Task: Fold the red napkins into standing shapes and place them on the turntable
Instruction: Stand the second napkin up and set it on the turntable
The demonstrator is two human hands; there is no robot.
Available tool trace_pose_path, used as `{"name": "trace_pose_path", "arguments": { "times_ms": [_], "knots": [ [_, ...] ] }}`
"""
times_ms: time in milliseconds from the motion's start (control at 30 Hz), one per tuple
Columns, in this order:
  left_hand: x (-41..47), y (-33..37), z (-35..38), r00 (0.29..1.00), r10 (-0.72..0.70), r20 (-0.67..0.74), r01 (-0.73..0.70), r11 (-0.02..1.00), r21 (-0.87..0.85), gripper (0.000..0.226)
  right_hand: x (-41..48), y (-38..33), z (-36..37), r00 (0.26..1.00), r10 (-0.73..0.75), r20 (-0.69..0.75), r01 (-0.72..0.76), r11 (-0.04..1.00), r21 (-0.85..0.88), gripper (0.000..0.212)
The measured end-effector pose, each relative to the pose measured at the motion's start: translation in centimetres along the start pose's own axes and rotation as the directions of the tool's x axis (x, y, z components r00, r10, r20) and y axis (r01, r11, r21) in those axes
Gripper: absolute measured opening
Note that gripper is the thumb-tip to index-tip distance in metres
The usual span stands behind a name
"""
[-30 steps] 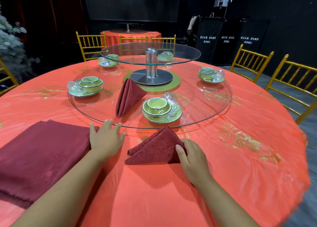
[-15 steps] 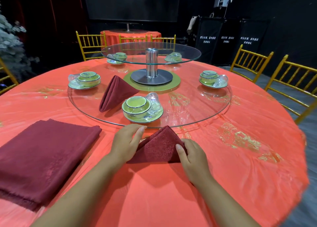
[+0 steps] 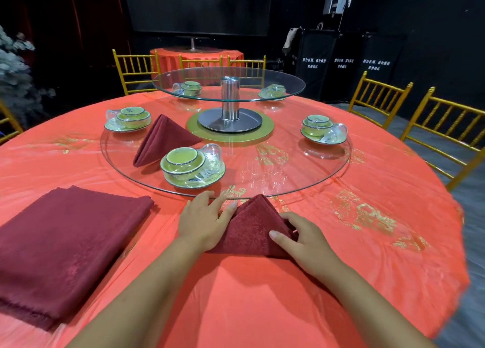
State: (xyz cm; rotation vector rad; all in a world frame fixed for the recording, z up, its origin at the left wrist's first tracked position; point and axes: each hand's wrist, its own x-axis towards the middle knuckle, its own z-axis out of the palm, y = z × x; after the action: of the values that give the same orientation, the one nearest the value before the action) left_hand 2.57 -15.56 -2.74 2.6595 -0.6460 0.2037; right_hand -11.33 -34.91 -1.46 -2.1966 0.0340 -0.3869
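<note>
Step in hand, likely: lifting dark red triangular folded cloth napkin (image 3: pixel 252 229) onto round glass turntable (image 3: pixel 288 169). Squeeze both flanks evenly, lift straight, set on bare glass right of green bowl set (image 3: pixel 183 161). Grip: left hand (image 3: pixel 203 223) flat against left flank, fingers straight; right hand (image 3: pixel 304 240) pinching right flank, thumb in front. Napkin between both hands on orange tablecloth (image 3: pixel 236 295), just short of glass rim.

Single head-worn wide-angle view, aimed forward and down along both forearms. Close above the fingers (image 3: pixel 225 209), low in centre frame. Bench (image 3: pixel 262 295) spreading all around them, turntable (image 3: pixel 288 169) just beyond, chairs (image 3: pixel 378 98) far behind.
</note>
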Motion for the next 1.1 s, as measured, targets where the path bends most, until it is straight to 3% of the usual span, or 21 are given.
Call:
{"name": "trace_pose_path", "arguments": {
  "times_ms": [133,200,267,400,500,567,667,767,1100],
  "knots": [
    [-0.1,-0.2,0.0,0.996,-0.091,0.008,0.090,0.995,0.053,0.068,0.5,-0.6,-0.3,0.989,0.012,0.148,-0.030,0.993,0.117,0.022],
    [-0.1,-0.2,0.2,0.989,-0.149,-0.002,0.149,0.987,0.052,0.070,0.8,-0.9,-0.3,0.986,0.021,0.163,-0.038,0.994,0.099,0.013],
    [-0.2,-0.2,0.5,0.979,-0.204,-0.023,0.205,0.977,0.050,0.073,0.9,-0.8,-0.5,0.987,0.030,0.158,-0.047,0.994,0.100,0.023],
    [-0.6,-0.6,1.0,0.953,-0.283,-0.108,0.275,0.958,-0.083,0.069,1.3,-0.6,-2.8,0.991,0.126,0.035,-0.130,0.973,0.191,0.012],
    [-0.8,-0.9,0.9,0.935,-0.269,-0.230,0.225,0.953,-0.203,0.062,2.2,-0.2,-4.4,0.967,0.168,-0.192,-0.123,0.966,0.227,0.016],
    [-1.2,-0.6,0.9,0.965,-0.125,-0.231,0.098,0.987,-0.127,0.066,3.2,-0.2,-4.7,0.930,0.152,-0.334,-0.096,0.979,0.178,0.020],
    [-1.5,0.1,1.3,0.995,0.054,-0.080,-0.047,0.995,0.084,0.070,5.0,-0.2,-3.9,0.878,0.152,-0.453,-0.124,0.988,0.092,0.026],
    [-1.4,0.1,1.7,0.998,0.030,-0.059,-0.020,0.985,0.169,0.066,7.0,-0.1,-2.5,0.865,0.144,-0.480,-0.167,0.986,-0.006,0.021],
    [-1.4,-0.4,2.4,0.993,-0.081,-0.090,0.092,0.989,0.117,0.067,15.0,-0.1,0.9,0.840,0.151,-0.522,-0.234,0.967,-0.096,0.008]
  ]
}}
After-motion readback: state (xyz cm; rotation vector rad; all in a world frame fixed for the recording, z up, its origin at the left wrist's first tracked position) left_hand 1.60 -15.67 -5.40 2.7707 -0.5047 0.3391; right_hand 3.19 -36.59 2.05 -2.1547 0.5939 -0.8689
